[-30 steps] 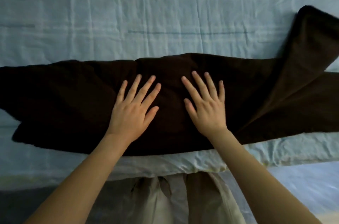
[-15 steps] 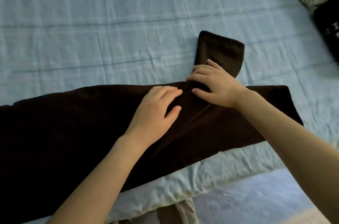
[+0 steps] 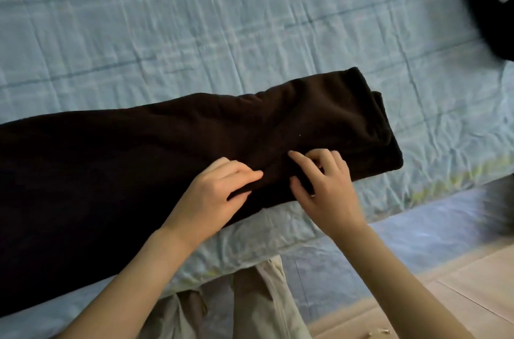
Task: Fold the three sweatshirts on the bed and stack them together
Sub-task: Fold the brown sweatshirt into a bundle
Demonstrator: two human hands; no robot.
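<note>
Bed sheet [image 3: 167,19]: dark sweatshirt [image 3: 125,172] long axis left-right; left hand [image 3: 214,197], right hand [image 3: 328,191] seemingly pinch it.

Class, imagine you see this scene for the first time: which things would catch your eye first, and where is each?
A long dark brown sweatshirt lies across the near edge of the pale blue bed sheet, its right end folded over. Near that end, the left hand and right hand grip the fabric side by side. A black garment with white lettering sits blurred in the far right corner.
</note>
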